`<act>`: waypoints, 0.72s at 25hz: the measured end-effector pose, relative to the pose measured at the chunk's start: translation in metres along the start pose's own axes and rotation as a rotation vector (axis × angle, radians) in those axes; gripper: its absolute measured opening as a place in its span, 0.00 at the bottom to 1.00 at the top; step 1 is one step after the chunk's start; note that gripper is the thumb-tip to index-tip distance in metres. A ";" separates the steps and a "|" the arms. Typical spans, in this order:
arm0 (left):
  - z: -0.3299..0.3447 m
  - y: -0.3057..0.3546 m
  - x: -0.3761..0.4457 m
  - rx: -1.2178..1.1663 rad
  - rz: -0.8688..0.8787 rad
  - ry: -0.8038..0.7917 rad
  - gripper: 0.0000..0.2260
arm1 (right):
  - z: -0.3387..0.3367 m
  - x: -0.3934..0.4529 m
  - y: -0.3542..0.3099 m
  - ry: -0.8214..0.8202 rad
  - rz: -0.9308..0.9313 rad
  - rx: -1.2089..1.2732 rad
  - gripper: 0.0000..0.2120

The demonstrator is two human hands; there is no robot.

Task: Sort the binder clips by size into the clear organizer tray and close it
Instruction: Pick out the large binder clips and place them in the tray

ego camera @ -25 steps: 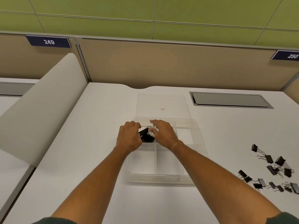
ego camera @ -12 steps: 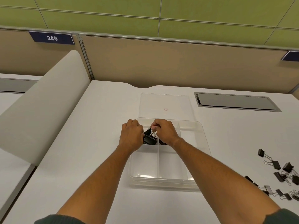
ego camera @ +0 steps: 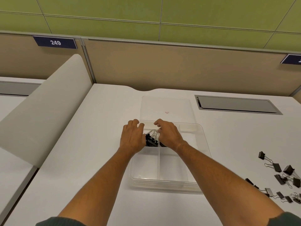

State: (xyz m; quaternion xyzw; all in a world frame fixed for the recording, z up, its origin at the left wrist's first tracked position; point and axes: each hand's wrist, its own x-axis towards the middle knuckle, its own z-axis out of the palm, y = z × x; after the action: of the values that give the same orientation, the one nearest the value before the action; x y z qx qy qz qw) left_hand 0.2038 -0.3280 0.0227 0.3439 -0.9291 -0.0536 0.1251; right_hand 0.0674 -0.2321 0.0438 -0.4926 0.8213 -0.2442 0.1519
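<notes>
Fingers now lifted off clips point(ego camera: 152, 139), both grips loose, white desk point(ego camera: 84, 144), green wall point(ego camera: 211, 12)

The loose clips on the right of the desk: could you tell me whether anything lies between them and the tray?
Nothing visible does. Bare desk separates the loose clips from the tray; only the right forearm crosses above it. The lid lies behind the tray.

Counting what's on the desk: one clear plastic organizer tray point(ego camera: 166, 180), one clear flat lid point(ego camera: 164, 103) lying behind it. A bunch of black binder clips in the tray's far-left compartment point(ego camera: 152, 140), maybe four or five, too clumped to say. Loose black metal binder clips on the right point(ego camera: 283, 178): roughly a dozen, some cut off. Two hands.
</notes>
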 end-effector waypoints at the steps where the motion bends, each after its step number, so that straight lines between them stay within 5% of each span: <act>1: -0.002 0.003 -0.002 -0.001 0.008 -0.019 0.20 | -0.001 -0.003 0.001 0.019 0.000 -0.024 0.21; 7: -0.003 0.018 -0.015 0.006 0.017 -0.110 0.32 | -0.011 -0.029 0.019 0.047 0.015 -0.143 0.25; 18: 0.002 0.100 -0.029 0.011 0.088 -0.125 0.35 | -0.041 -0.101 0.076 0.102 0.113 -0.312 0.34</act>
State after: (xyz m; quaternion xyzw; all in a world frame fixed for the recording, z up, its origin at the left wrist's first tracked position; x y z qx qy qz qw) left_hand 0.1619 -0.2335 0.0340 0.2994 -0.9496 -0.0642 0.0670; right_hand 0.0388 -0.1022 0.0370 -0.4500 0.8824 -0.1296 0.0452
